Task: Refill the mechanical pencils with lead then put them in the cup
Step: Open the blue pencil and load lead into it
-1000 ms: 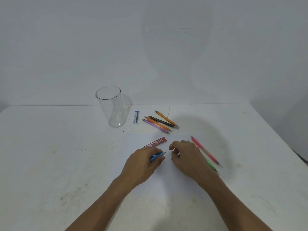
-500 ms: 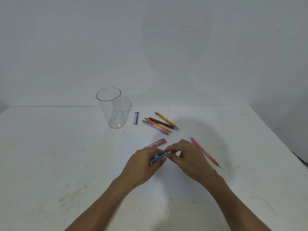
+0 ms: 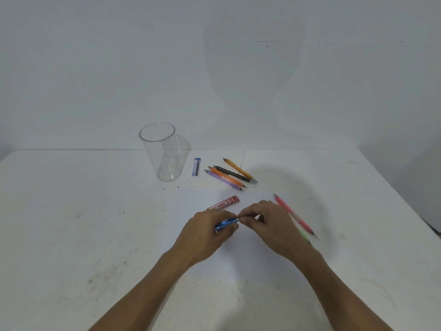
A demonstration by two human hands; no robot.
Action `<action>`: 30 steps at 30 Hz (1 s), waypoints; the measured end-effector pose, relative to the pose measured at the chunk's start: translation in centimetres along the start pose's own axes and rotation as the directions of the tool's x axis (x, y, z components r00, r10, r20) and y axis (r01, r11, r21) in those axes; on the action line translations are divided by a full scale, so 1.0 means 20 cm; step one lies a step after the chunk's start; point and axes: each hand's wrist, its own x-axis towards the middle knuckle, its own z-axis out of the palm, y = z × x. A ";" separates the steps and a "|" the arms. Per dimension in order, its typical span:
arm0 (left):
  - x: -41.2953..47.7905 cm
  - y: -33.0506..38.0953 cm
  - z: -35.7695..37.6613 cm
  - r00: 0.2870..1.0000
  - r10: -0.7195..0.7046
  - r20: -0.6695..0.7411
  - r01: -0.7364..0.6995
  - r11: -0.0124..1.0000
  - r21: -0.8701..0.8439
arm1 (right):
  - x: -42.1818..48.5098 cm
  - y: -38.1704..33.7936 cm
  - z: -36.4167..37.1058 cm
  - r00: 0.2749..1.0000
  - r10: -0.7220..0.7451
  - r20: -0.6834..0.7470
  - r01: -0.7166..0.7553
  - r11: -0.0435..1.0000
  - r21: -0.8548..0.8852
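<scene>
Blue mechanical pencil (image 3: 226, 223): held low over the tabletop between the two hands, its exposed end pointing toward the right hand. Judging by the task, it is held this way so that end can be worked for refilling.
Left hand (image 3: 210, 231): fingers curled round the pencil's barrel and gripping it. Most of the barrel is hidden inside the grip.
Right hand (image 3: 265, 220): thumb and forefinger pinch together at the pencil's exposed end, with the other fingers loosely curled. Whether they hold the cap, a lead or the end itself is too small to tell.
Step in hand: likely opening, loading or closing this pencil, which is not yet in the cup.
Red lead case (image 3: 224, 203): flat on the tabletop just beyond the left hand's knuckles, probably kept near for feeding lead.
Pink pencil (image 3: 293, 215): lying just beyond and outside the right hand.
Green pencil (image 3: 304, 235): beside the right wrist, partly hidden by it.
Four pencils (image 3: 230, 174): yellow, black, orange and purple, lying side by side well beyond both hands.
Blue lead case (image 3: 196, 167): beyond the left hand, between the four pencils and the cup.
Clear cup (image 3: 164, 154): upright and empty, far beyond and outside the left hand.
Tabletop (image 3: 83, 223): white and scuffed, and carries everything.
</scene>
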 end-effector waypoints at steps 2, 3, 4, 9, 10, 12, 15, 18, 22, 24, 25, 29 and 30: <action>0.00 0.00 0.00 1.000 0.000 0.010 0.000 1.000 0.004 | -0.01 0.01 0.00 1.000 0.002 0.002 -0.002 1.000 0.007; 0.00 0.00 0.00 1.000 0.002 0.012 -0.002 1.000 0.008 | -0.01 0.01 0.00 1.000 0.005 -0.001 -0.005 1.000 0.007; 0.00 0.00 0.00 1.000 0.003 0.014 -0.003 1.000 0.011 | -0.01 0.01 0.00 1.000 0.010 -0.009 -0.010 1.000 0.007; 0.00 0.00 0.00 1.000 0.003 0.007 -0.004 1.000 0.020 | 0.00 0.02 -0.04 0.998 0.051 -0.039 -0.050 0.999 0.016; 0.00 0.00 0.00 1.000 0.002 0.003 -0.002 1.000 0.021 | -0.01 0.02 -0.04 0.998 0.056 -0.038 -0.055 0.998 0.015; 0.00 0.00 0.00 1.000 -0.002 -0.001 0.002 1.000 0.031 | -0.02 0.03 -0.03 0.997 0.059 -0.043 -0.060 0.998 -0.011; -0.02 -0.02 0.01 1.000 0.011 -0.004 -0.011 0.997 0.073 | -0.04 0.04 0.00 0.996 0.076 -0.041 -0.079 0.994 -0.072; -0.03 -0.03 0.03 1.000 0.023 -0.020 -0.021 0.992 0.123 | -0.05 0.06 0.02 0.992 0.122 -0.026 -0.125 0.986 -0.114; -0.03 -0.03 0.04 0.999 0.053 0.002 -0.053 0.984 0.170 | -0.06 0.07 0.04 0.991 0.135 -0.004 -0.134 0.977 -0.166; -0.03 -0.03 0.04 0.997 0.068 0.023 -0.071 0.981 0.180 | -0.06 0.07 0.04 0.991 0.136 0.006 -0.133 0.975 -0.176; -0.04 -0.03 0.05 0.997 0.075 0.030 -0.080 0.980 0.183 | -0.05 0.07 0.04 0.991 0.136 0.010 -0.132 0.975 -0.180; -0.02 -0.04 0.04 0.998 0.055 0.019 -0.057 0.985 0.162 | -0.04 0.07 0.03 0.988 0.149 0.029 -0.140 0.970 -0.198; -0.02 -0.04 0.03 0.999 0.041 0.016 -0.043 0.987 0.153 | -0.04 0.07 0.03 0.987 0.155 0.037 -0.145 0.969 -0.199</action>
